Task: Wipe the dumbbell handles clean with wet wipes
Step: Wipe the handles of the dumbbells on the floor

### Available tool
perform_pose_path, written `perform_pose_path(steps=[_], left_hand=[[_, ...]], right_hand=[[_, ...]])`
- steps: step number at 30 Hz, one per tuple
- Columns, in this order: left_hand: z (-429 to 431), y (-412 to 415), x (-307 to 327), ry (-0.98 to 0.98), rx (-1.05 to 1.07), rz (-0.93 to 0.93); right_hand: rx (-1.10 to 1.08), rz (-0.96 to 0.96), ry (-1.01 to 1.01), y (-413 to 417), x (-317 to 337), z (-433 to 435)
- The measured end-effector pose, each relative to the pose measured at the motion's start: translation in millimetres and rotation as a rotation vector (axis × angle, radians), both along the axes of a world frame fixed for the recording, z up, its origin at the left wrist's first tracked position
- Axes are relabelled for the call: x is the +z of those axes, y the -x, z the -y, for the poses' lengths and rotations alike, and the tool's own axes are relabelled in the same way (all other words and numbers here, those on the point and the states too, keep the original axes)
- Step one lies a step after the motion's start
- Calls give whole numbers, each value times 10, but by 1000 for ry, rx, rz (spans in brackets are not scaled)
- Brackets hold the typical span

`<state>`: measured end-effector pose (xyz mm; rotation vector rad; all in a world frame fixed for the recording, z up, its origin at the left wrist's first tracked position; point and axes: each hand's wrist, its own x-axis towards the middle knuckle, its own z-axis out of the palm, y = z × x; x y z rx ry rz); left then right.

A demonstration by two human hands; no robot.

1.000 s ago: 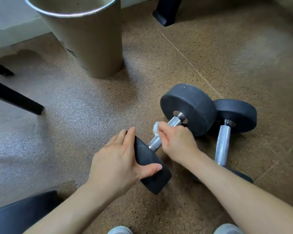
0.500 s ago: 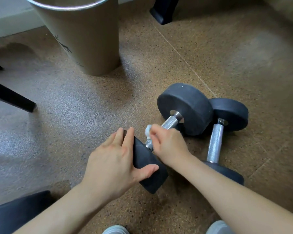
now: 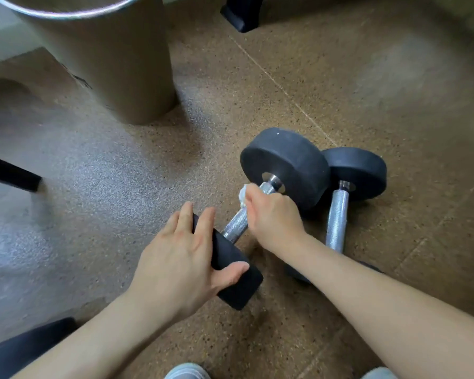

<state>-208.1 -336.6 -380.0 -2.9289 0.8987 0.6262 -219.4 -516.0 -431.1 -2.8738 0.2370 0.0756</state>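
Speckled cork-brown floor [image 3: 340, 77], tan metal-rimmed bin [image 3: 107, 56], black furniture legs [image 3: 11, 173].

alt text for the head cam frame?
The right hand holds a crumpled white wet wipe against the knurled metal handle of a black round-headed dumbbell on the speckled brown floor; the left hand grips its near head. A second matching dumbbell lies alongside.

gym, speckled rubber floor [image 3: 367, 77], dumbbells [image 3: 288, 165]

two dumbbells lie side by side, first dumbbell [image 3: 282, 170] left of second dumbbell [image 3: 353, 170].
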Motion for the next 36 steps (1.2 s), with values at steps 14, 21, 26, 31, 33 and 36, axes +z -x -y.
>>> perform_pose_path(steps=[14,21,26,31,33,36], left_hand=[[-118,-142,195,139,-72,-129],[-55,-67,307,-21,-42,-162],[64,115,243,-2,84,-50],[120,310,238,28,171,83],[146,381,205,12,161,139],[166,528,148,26,138,188]], right_hand=[[325,-232,132,-182,205,332],[401,-178,10,79,56,54],[253,-70,115,-151,62,329],[455,-74,-77,192,32,110],[342,-21,3,63,0,298],[248,-7,60,84,-4,466]])
